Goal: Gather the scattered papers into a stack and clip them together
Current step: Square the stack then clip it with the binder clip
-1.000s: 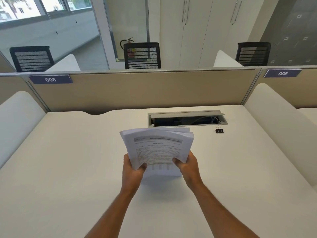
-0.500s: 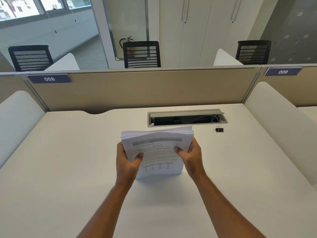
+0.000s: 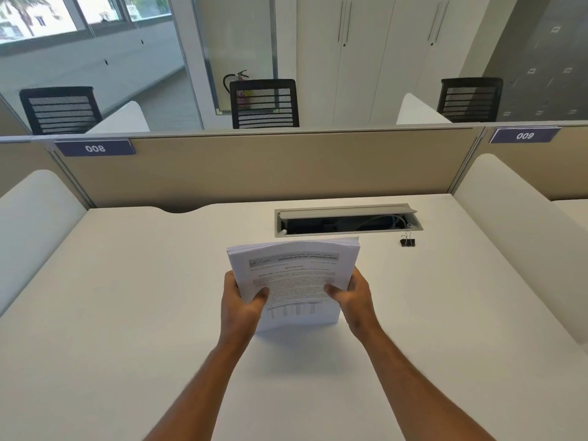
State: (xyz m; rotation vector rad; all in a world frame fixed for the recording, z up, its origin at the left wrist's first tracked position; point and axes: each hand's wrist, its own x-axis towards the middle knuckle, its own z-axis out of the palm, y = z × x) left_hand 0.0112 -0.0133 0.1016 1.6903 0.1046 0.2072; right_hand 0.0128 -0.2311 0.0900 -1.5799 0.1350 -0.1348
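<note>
A thick stack of printed white papers (image 3: 294, 272) stands upright on its bottom edge on the white desk (image 3: 127, 313), tilted toward me. My left hand (image 3: 240, 305) grips its left side, thumb on the front sheet. My right hand (image 3: 351, 296) holds the right side the same way. The top edges of the sheets look roughly level, with slight fanning. A small black binder clip (image 3: 407, 240) lies on the desk to the far right of the stack, apart from both hands.
An open cable tray (image 3: 346, 219) with wires is set in the desk just behind the stack. A beige partition (image 3: 254, 167) closes the back. White curved dividers (image 3: 521, 237) stand at both sides. Black chairs sit beyond the partition.
The stack dropped from a raised hold onto the desk on its bottom edge, and both hands slid higher up its sides. The sheets look more even now.
</note>
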